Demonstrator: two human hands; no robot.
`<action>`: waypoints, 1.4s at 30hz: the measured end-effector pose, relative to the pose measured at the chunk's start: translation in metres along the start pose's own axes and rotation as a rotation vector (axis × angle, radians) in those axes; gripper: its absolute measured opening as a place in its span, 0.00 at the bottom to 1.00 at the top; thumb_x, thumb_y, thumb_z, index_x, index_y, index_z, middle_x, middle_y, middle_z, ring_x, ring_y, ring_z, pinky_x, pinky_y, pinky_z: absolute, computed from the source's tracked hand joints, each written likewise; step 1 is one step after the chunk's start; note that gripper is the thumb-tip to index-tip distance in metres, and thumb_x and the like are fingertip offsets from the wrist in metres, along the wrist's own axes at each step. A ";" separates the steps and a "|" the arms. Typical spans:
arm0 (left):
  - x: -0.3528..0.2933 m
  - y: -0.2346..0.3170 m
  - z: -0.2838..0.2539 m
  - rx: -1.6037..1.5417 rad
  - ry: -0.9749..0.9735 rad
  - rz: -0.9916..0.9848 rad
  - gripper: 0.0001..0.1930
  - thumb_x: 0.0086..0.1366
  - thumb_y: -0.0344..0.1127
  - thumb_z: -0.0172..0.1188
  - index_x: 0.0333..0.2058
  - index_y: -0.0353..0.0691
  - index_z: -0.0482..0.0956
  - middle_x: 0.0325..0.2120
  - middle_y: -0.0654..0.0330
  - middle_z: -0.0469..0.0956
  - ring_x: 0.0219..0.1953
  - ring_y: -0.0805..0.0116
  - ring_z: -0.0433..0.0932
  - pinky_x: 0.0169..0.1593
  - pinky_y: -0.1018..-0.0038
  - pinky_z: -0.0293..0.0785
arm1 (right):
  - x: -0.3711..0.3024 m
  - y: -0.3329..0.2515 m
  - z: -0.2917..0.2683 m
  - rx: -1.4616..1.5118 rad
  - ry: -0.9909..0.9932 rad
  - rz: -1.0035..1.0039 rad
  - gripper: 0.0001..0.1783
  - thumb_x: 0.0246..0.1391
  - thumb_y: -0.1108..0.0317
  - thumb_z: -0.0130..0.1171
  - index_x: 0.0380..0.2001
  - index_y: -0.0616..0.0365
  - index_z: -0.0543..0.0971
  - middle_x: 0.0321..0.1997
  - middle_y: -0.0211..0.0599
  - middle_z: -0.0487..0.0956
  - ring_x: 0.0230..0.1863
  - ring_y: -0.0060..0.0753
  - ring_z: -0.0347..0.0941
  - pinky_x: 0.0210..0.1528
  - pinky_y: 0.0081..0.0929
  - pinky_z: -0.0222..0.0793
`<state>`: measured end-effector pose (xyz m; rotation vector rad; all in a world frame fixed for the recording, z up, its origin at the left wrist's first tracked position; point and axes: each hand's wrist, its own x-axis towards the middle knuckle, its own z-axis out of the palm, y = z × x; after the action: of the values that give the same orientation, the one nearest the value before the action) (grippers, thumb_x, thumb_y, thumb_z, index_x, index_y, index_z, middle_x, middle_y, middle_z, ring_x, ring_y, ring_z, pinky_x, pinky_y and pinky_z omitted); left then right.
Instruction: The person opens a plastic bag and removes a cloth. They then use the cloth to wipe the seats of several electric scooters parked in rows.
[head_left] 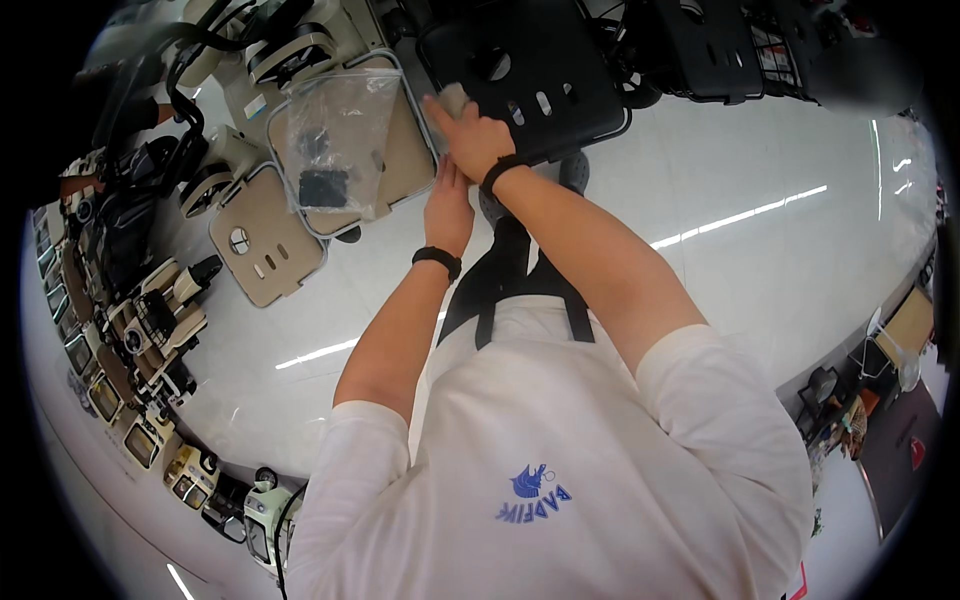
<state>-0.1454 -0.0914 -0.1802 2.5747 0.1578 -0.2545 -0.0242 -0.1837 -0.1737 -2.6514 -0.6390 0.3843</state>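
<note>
My right hand reaches over the gap between a beige slotted panel and a black one, its index finger stretched forward. Its other fingers close around a small crumpled greyish-beige piece, cloth-like but too blurred to be sure. Just below it, my left hand has its fingers stretched out, the tips touching or nearly touching the right hand. Left of both hands lies the metal-rimmed beige panel. On it rests a clear plastic bag with a dark rectangular item inside. The black slotted panel is to the right.
Another beige panel sits lower left. Beige scooter-like vehicles and black handlebars crowd the left. Further black panels stand at the upper right. Shiny white floor tiles lie around my feet. Small vehicles line the left wall.
</note>
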 end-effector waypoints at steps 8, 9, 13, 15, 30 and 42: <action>0.101 0.004 -0.008 0.095 0.136 0.180 0.33 0.61 0.15 0.53 0.67 0.37 0.72 0.70 0.49 0.70 0.73 0.39 0.65 0.73 0.47 0.63 | 0.088 0.038 -0.019 -0.030 0.080 0.100 0.43 0.57 0.58 0.66 0.76 0.29 0.65 0.47 0.57 0.82 0.40 0.58 0.87 0.41 0.49 0.83; 0.101 0.006 0.000 0.076 0.098 0.192 0.33 0.61 0.15 0.53 0.67 0.38 0.72 0.70 0.49 0.70 0.73 0.39 0.64 0.74 0.48 0.63 | 0.081 0.050 -0.015 0.011 0.063 0.126 0.40 0.59 0.56 0.64 0.74 0.32 0.67 0.46 0.58 0.84 0.43 0.60 0.87 0.43 0.53 0.82; 0.071 0.031 0.041 0.079 0.058 0.260 0.34 0.60 0.16 0.53 0.67 0.38 0.73 0.73 0.52 0.68 0.76 0.46 0.62 0.78 0.51 0.59 | 0.016 0.091 -0.009 0.126 -0.073 0.318 0.38 0.64 0.56 0.59 0.76 0.37 0.63 0.49 0.62 0.84 0.46 0.64 0.86 0.49 0.58 0.81; 0.053 0.049 0.058 0.034 -0.016 0.308 0.35 0.58 0.15 0.54 0.67 0.38 0.74 0.72 0.52 0.68 0.76 0.46 0.62 0.79 0.53 0.59 | -0.025 0.110 -0.014 0.173 -0.128 0.443 0.40 0.64 0.55 0.58 0.77 0.36 0.61 0.51 0.62 0.83 0.45 0.65 0.86 0.48 0.59 0.81; 0.084 0.114 0.057 0.507 -0.071 0.345 0.50 0.51 0.37 0.78 0.74 0.56 0.66 0.70 0.55 0.66 0.70 0.48 0.65 0.73 0.44 0.59 | -0.169 0.293 -0.063 0.039 -0.136 0.480 0.34 0.62 0.53 0.62 0.71 0.29 0.70 0.38 0.52 0.86 0.36 0.65 0.84 0.40 0.58 0.81; 0.119 0.133 0.086 0.847 -0.477 0.962 0.30 0.64 0.30 0.63 0.65 0.60 0.77 0.78 0.63 0.55 0.80 0.47 0.49 0.77 0.30 0.49 | -0.205 0.311 -0.070 0.374 -0.017 0.591 0.30 0.65 0.51 0.62 0.69 0.35 0.74 0.41 0.55 0.86 0.43 0.64 0.83 0.46 0.56 0.80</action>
<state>-0.0202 -0.2427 -0.2101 2.8814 -1.6095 -0.6287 -0.0583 -0.5596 -0.2090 -2.4197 0.2193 0.6176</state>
